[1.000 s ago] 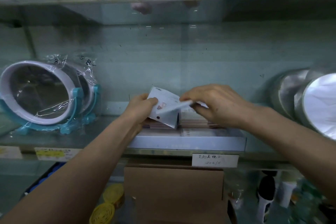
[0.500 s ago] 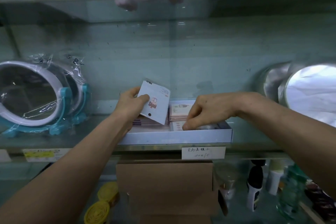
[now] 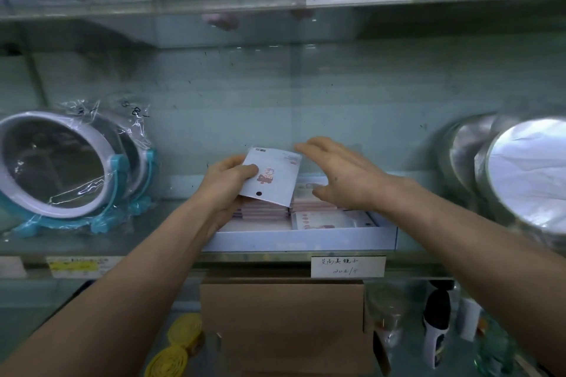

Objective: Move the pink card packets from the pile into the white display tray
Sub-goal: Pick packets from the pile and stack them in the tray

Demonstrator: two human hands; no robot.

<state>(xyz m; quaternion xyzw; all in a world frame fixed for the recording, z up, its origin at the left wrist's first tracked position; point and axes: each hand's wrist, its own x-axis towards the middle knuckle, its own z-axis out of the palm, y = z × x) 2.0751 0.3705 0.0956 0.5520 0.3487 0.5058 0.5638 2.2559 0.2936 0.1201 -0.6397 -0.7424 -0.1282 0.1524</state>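
Brown cardboard box (image 3: 281, 315) sits closest, under the shelf edge with its small white handwritten label (image 3: 347, 266), and right behind that is the flat white display tray (image 3: 300, 240) with pink card packets (image 3: 330, 220) lying in its right half. The left hand (image 3: 226, 184) is curled round a pile of packets (image 3: 272, 176) over the tray's left side, the top one tilted up, white with a pink figure. The right hand (image 3: 340, 177) is flat and loose, holding nothing, hovering just beside that pile, and further back left there's a round white-rimmed mirror on a teal stand (image 3: 61, 168) in plastic wrap.
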